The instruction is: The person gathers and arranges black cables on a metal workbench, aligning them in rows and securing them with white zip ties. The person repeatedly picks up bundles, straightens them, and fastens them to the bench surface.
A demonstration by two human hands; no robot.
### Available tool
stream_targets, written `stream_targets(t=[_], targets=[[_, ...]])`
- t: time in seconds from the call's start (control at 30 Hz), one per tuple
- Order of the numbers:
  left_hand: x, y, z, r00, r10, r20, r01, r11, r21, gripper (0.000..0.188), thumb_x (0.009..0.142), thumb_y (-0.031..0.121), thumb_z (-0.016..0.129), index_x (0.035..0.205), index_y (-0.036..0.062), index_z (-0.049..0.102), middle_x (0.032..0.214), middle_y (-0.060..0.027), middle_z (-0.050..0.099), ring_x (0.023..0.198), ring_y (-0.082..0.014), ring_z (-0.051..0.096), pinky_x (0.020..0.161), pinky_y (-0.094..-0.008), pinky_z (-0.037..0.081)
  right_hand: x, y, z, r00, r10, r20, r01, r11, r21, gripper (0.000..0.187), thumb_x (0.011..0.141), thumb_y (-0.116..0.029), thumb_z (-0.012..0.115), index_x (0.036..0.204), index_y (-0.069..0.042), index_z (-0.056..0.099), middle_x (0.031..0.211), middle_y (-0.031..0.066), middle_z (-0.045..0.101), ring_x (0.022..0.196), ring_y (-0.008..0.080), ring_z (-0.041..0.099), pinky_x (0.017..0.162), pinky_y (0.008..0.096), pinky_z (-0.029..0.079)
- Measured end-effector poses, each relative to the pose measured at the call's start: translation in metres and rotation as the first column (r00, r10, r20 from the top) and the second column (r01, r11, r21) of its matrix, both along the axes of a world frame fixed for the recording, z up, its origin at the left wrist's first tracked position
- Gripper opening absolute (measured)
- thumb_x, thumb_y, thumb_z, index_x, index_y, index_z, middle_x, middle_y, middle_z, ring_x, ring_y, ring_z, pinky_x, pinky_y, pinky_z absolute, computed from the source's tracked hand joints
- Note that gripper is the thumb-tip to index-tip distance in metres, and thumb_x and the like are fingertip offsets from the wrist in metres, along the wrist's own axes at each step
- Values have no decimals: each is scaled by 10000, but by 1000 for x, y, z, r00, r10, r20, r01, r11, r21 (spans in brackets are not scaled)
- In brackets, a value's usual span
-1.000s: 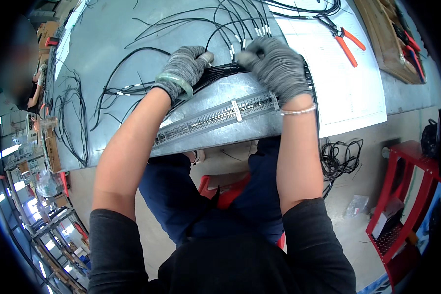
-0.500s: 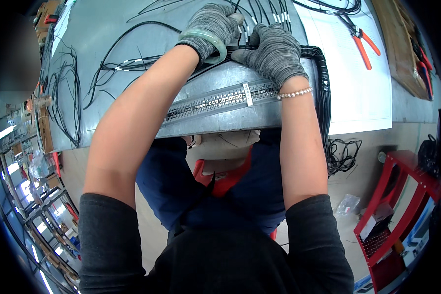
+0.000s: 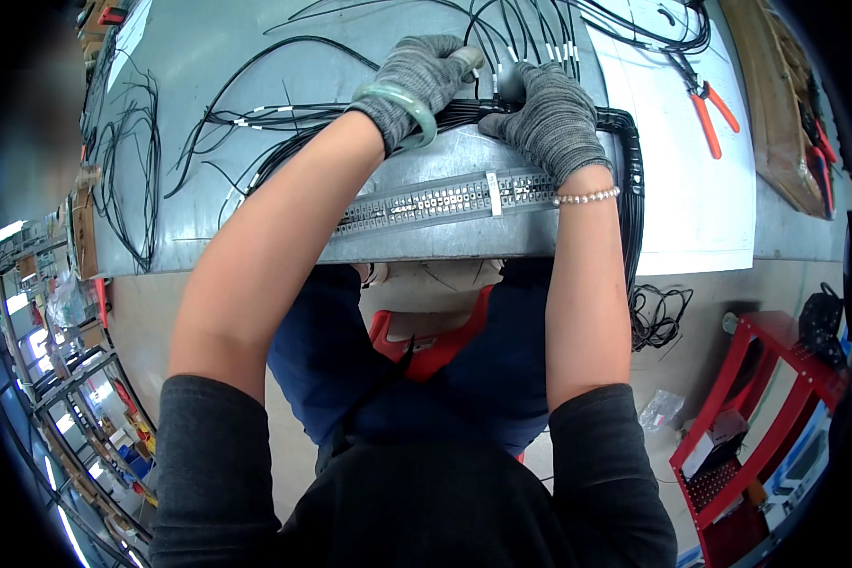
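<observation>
My left hand (image 3: 417,80), in a grey knit glove, pinches a thin black wire (image 3: 474,28) between thumb and fingertips above the table. My right hand (image 3: 551,115), gloved alike, closes over a black wire bundle (image 3: 625,142) where several wires fan out from it; its thumb lies along the near side, and its fingertips are partly hidden. White sleeves mark many of the branching wires (image 3: 540,28). Nearer me lies a long metal terminal strip (image 3: 426,203) with a white clip across it. To the left of my left hand, more sleeved wires (image 3: 284,115) stretch over the table.
The metal table (image 3: 483,248) ends just before my lap. Orange-handled cutters (image 3: 705,118) rest on a white sheet (image 3: 696,213) at the right, beside a wooden tray (image 3: 781,104). Loose black wires (image 3: 142,189) lie at the far left. A red metal rack (image 3: 753,379) stands on the floor.
The whole view has shifted slightly, so the table and both hands appear lower. Both hands keep nearly the same grip and place on the wires.
</observation>
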State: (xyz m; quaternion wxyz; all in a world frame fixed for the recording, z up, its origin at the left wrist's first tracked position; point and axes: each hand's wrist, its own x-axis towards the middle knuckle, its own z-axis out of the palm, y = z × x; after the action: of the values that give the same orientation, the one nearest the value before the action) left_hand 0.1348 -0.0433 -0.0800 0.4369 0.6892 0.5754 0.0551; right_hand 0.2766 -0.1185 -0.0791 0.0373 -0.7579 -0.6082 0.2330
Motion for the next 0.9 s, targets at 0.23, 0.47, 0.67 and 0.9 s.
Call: stream_targets(t=[0.23, 0.47, 0.67, 0.9], targets=[[7, 11, 8, 996, -83, -34, 90, 916, 392, 321, 905, 380, 551, 941, 102, 709, 761, -36, 644, 707, -111, 583, 714, -256, 496, 9, -5, -7, 982, 8, -188, 15, 992, 122, 422, 705, -471, 767, 956, -140, 691, 874, 54, 679, 929, 201, 632, 888, 369, 484], [38, 40, 50, 860, 54, 507, -133, 984, 121, 161, 933, 172, 549, 981, 36, 621, 788, -25, 631, 600, -64, 542, 505, -216, 448, 12, -4, -12, 985, -17, -172, 31, 997, 76, 390, 708, -487, 756, 929, -171, 697, 887, 45, 675, 920, 190, 625, 862, 373, 487], [24, 121, 48, 445, 132, 886, -222, 975, -34, 138, 950, 209, 535, 903, 81, 558, 756, -8, 575, 567, -95, 514, 514, -231, 463, 9, -1, -11, 989, 22, -144, -15, 998, 53, 405, 723, -504, 740, 982, -197, 691, 992, 63, 641, 961, 189, 616, 909, 377, 476], [5, 91, -39, 992, -88, 88, 69, 977, 203, 522, 827, 521, 646, 1080, 65, 653, 863, -66, 655, 709, -146, 602, 665, -306, 526, 16, -6, -13, 990, 12, -141, 0, 997, 84, 385, 723, -453, 755, 992, -184, 693, 992, 60, 648, 972, 193, 616, 919, 372, 473]])
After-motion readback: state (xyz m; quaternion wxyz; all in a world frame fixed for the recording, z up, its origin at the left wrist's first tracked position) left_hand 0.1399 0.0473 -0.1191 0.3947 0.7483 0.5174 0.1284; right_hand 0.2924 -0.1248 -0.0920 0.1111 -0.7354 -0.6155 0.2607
